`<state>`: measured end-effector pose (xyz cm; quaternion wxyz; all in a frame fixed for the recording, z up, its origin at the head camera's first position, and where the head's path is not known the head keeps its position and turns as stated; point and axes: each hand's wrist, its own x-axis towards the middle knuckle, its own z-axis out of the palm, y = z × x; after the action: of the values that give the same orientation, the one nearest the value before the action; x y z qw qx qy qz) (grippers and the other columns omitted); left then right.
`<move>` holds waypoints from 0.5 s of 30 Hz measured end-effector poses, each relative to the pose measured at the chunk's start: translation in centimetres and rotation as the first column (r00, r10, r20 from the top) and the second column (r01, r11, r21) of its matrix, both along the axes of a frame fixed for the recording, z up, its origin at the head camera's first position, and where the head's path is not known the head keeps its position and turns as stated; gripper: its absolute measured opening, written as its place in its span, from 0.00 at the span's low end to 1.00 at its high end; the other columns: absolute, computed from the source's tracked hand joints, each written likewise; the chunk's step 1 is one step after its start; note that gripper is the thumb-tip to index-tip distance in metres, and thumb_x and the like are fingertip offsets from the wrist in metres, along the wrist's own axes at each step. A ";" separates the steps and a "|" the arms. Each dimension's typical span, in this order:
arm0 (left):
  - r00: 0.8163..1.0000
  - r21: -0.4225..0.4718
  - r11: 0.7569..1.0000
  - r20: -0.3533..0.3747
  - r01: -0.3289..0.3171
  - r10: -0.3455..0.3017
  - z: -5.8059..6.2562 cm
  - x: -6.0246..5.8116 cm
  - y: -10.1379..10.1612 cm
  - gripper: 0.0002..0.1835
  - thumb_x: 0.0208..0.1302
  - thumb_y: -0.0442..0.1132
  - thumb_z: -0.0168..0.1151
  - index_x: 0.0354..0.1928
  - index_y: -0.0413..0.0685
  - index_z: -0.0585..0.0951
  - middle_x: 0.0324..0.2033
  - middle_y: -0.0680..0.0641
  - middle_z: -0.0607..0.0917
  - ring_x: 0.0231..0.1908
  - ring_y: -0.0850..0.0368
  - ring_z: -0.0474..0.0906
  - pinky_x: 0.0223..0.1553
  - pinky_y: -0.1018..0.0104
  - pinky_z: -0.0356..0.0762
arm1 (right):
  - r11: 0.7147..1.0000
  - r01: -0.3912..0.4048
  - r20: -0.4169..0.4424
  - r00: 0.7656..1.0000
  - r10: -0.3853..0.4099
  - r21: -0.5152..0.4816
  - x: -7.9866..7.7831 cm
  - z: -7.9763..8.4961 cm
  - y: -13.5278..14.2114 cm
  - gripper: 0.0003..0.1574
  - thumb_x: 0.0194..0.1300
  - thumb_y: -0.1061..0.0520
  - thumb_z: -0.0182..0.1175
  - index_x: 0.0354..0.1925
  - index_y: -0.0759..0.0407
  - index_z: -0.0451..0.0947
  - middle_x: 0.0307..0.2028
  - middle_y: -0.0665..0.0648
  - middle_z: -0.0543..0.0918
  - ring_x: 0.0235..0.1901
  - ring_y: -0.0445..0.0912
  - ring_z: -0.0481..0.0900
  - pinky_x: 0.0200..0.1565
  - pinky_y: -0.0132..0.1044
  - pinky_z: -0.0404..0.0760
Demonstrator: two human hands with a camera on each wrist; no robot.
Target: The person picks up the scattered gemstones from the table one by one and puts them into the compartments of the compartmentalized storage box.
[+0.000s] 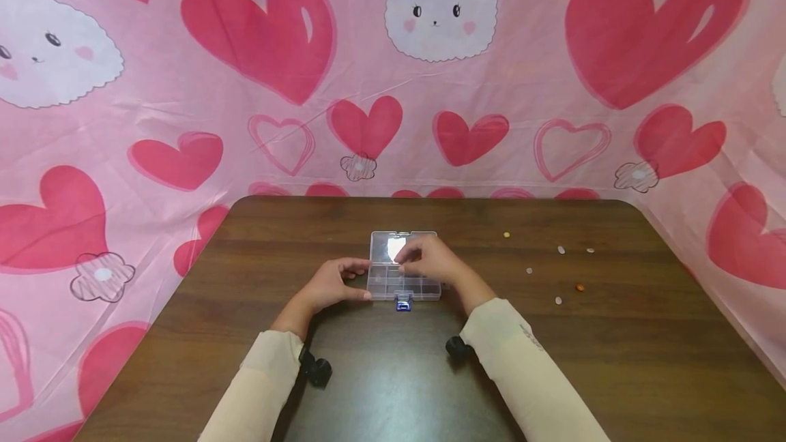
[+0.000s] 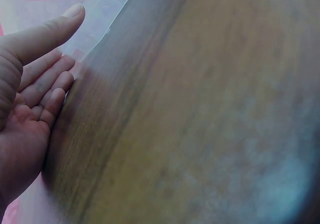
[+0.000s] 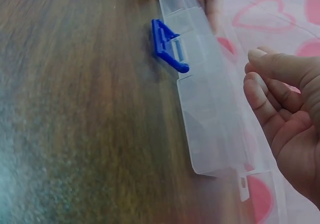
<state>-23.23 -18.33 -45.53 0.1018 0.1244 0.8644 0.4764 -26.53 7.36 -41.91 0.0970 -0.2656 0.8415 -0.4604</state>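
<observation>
A clear plastic compartment box with a blue latch lies on the table, its lid raised at the back. My left hand is at the box's left end, thumb extended near the front corner and fingers beside the edge. In the left wrist view, that hand's thumb is straight and its fingers are relaxed. Above the compartments, my right hand points down with thumb and fingertips drawn together. The right wrist view shows those fingertips near the thumb; whether something small is between them cannot be seen.
To the right on the brown table lie a yellow pebble, an orange pebble and several pale ones, such as a whitish pebble. A pink heart-patterned cloth hangs behind and beside the table.
</observation>
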 end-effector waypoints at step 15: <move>1.000 -0.003 1.000 0.008 -0.004 0.004 0.0 0.0 0.0 0.35 0.42 0.48 0.82 0.57 0.52 0.81 0.52 0.52 0.83 0.52 0.52 0.75 0.59 0.52 0.72 | 0.991 0.038 -0.041 0.998 -0.043 -0.129 1.6 0.7 1.8 0.15 0.53 0.62 0.74 0.40 0.65 0.85 0.36 0.55 0.86 0.34 0.45 0.80 0.40 0.38 0.81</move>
<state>-23.18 -18.36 -45.53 0.1048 0.1207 0.8650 0.4756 -24.93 9.11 -41.18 0.0520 -0.2641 0.8174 -0.5093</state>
